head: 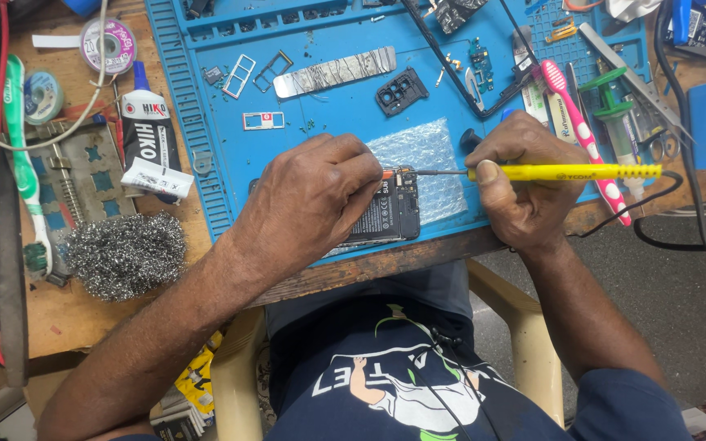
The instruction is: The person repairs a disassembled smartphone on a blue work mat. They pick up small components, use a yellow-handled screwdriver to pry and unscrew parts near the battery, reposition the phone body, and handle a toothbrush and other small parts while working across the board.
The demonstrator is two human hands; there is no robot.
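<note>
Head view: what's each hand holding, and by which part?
Right hand grips the yellow-handled screwdriver at the handle's front end. Left hand presses down on the opened black phone.
</note>
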